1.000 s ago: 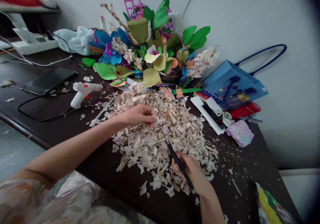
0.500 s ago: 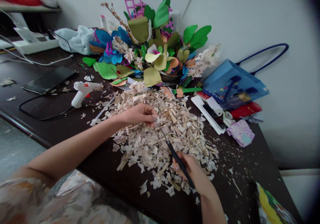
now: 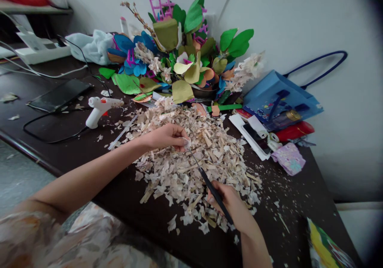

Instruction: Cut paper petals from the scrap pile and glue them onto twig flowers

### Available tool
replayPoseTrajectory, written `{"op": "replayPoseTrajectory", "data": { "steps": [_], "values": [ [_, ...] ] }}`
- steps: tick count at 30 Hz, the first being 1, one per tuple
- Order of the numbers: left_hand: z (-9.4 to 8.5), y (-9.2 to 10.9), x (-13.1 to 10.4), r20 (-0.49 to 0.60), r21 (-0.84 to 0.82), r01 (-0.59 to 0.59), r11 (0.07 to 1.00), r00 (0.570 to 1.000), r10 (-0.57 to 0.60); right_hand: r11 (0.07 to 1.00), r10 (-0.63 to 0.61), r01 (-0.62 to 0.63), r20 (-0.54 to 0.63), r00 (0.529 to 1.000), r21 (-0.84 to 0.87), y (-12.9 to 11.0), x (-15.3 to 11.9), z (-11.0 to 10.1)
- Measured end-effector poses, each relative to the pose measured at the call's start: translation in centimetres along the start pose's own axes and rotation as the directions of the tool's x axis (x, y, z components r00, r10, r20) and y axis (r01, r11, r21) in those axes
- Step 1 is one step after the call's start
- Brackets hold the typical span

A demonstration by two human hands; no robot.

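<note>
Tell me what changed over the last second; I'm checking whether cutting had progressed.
Almost nothing. The right hand keeps the scissors, the left hand still pinches a small paper piece at the blade tips. The scrap pile and glue gun stayed put; only the camera shifted slightly.

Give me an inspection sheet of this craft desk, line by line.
Surface: dark table, strewn with scraps.
Job's things: scissors in right hand; small paper piece pinched in left hand over paper scrap pile.
Clutter: glue gun, paper flower heap, blue bag, phone, red case.
Grippers: both hands' fingers closed on their items.
Cables: black cable looping from glue gun.
Surroundings: white wall.
</note>
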State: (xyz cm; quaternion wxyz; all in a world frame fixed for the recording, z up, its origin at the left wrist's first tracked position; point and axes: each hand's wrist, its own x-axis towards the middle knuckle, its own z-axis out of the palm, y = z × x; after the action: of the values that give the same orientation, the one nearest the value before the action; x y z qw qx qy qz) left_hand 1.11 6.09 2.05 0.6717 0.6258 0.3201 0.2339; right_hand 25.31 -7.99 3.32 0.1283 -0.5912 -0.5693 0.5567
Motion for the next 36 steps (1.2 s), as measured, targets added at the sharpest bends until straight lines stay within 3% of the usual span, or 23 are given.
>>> {"op": "replayPoseTrajectory", "data": {
  "steps": [11, 36],
  "values": [
    [-0.08, -0.03, 0.04, 0.012, -0.004, 0.019, 1.000, 1.000, -0.019, 0.995, -0.010, 0.005, -0.043, 0.999, -0.099, 0.02, -0.07, -0.12],
    [-0.64, -0.83, 0.25, 0.048, -0.087, 0.032, 0.996, 0.998, -0.028, 0.993, -0.010, 0.001, -0.071, 0.997, -0.116, -0.46, -0.20, -0.20]
  ]
}}
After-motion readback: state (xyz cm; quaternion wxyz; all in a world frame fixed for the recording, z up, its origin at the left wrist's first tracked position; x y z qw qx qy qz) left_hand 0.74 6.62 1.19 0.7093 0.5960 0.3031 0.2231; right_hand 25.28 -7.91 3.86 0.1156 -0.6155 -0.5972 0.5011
